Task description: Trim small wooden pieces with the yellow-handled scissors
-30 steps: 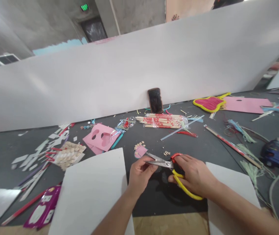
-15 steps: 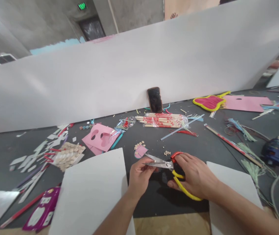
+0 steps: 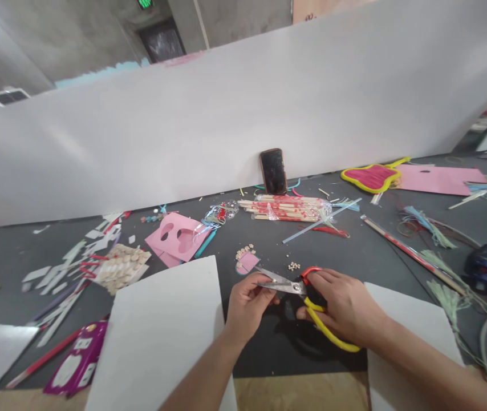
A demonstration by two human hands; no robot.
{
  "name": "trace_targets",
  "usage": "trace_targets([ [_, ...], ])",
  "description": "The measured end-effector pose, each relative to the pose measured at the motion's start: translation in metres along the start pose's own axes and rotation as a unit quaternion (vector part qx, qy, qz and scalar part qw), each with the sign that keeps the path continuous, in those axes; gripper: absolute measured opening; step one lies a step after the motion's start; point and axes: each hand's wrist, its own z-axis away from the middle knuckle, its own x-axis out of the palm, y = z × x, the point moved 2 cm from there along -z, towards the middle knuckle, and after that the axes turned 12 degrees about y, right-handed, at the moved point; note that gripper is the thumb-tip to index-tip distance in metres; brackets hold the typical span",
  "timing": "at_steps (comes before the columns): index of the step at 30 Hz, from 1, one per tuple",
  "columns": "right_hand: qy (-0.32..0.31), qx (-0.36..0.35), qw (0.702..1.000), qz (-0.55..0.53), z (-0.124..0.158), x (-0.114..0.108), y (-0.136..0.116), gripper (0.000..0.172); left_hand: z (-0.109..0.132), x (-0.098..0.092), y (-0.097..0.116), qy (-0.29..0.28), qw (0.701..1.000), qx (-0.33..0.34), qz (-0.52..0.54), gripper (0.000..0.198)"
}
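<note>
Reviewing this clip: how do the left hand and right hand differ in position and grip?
Position: the left hand is at the blades of the scissors, while the right hand is at their handles.
Grip: the left hand has its fingertips pinched together, with anything between them too small to identify; the right hand wraps the red and yellow handles.
Shared: both are bare and over the dark tabletop.
</note>
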Motion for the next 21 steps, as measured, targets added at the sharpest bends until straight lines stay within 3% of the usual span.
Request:
trace_targets([
  [10,-0.014,0.017,0.999,0.026,0.0037,0.0023,-0.0031,0.045,0.0007,0.0007,0.0002,0.024,0.999,0.026,0.002,0.014],
  [21,-0.03,0.016,0.999,0.006,-0.0016,-0.0013,-0.0032,0.048,0.0002,0.0019,0.0065,0.001,0.999,0.029,-0.024,0.014],
])
